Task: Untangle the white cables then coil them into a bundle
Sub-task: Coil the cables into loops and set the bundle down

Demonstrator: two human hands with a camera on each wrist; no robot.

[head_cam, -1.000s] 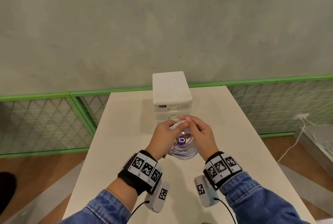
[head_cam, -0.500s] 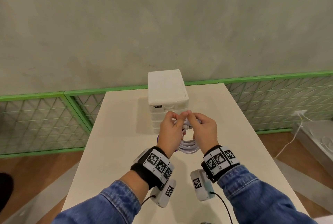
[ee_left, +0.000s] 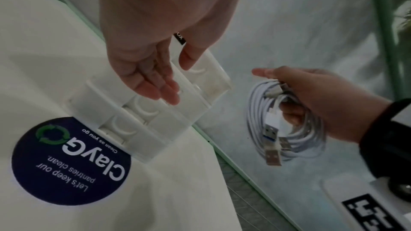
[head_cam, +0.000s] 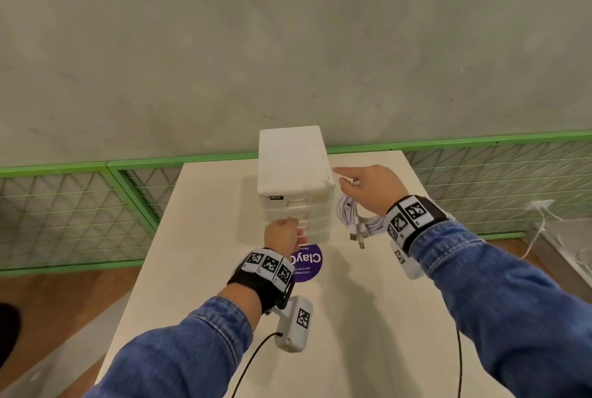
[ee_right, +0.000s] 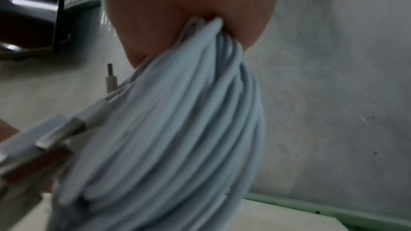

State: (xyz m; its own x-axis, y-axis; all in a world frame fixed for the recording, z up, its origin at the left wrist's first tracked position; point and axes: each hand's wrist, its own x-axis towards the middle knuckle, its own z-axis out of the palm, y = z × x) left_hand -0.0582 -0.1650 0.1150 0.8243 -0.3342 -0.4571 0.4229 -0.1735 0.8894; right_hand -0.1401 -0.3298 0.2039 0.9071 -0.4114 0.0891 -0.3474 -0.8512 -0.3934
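Hanging from the right hand at the right of centre in the head view, the coiled white cables are held as one bundle beside the right wall of the white drawer unit, above the tabletop and not touching it. The fingers of that hand are curled round the top of the coil, while the forefinger is stretched toward the upper corner of the drawer unit. The loop is seen as an oval whose long axis runs from the hand down toward the lower edge of the frame, and two USB plugs point downward from its lower left. In the left wrist view the same coil is shown face-on at the right, its open centre and the metal plug ends clearly seen, which the head view gives only small. In the right wrist view the strands are seen close and blurred, gripped under the palm, with the drawer unit out of sight. The left hand is held with relaxed, nearly straight fingers at the lower drawer fronts; nothing is held in it, and contact with the drawers cannot be told. A round purple sticker is seen on the tabletop just below the drawer unit.
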